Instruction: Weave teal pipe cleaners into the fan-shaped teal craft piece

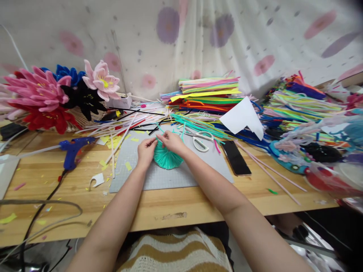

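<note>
A round, pleated piece of teal pipe cleaners point(168, 159) lies on the grey cutting mat point(124, 177), with a few loose stems sticking up at its far side. Over its upper left edge, my left hand point(146, 151) pinches with thumb and forefinger. Close beside it, my right hand point(171, 142) is also closed, its fingertips at the same spot on the teal piece. Whatever fine stem lies between the fingertips is mostly hidden. To the right of my right hand rest white-handled scissors point(202, 143).
A blue glue gun point(72, 153) with its cord stands at left, below fuzzy flowers point(39, 90). Pipe cleaner bundles point(210, 90) line the back. A phone point(236, 158) lies right of the mat, below folded white paper point(241, 117). Yellow scraps litter the left side.
</note>
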